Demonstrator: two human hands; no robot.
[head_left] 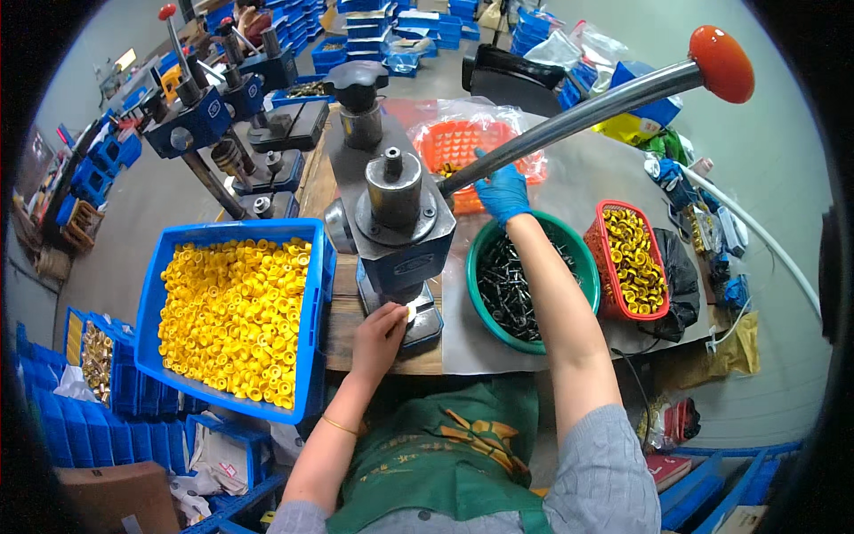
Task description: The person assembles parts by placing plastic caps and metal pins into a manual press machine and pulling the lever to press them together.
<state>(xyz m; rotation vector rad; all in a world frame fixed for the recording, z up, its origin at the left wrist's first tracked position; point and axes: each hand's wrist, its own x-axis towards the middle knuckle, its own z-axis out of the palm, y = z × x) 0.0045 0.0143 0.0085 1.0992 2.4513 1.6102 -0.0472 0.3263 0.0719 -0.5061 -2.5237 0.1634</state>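
Workshop floor's crowded with blue bins, and my tabletop [534, 178] is packed too. My bare left hand [378, 331] pinches a small yellow cap [411, 311] at the base of the hand press [396, 222]. My gloved right hand [503, 191] is wrapped around the press lever [578, 116], above the green bowl of dark screws [525, 285].

My bare left hand [380, 322] reaches forward with fingers pinched together, while my blue-gloved right hand [503, 190] stretches out farther, arm nearly straight, fingers curled closed.
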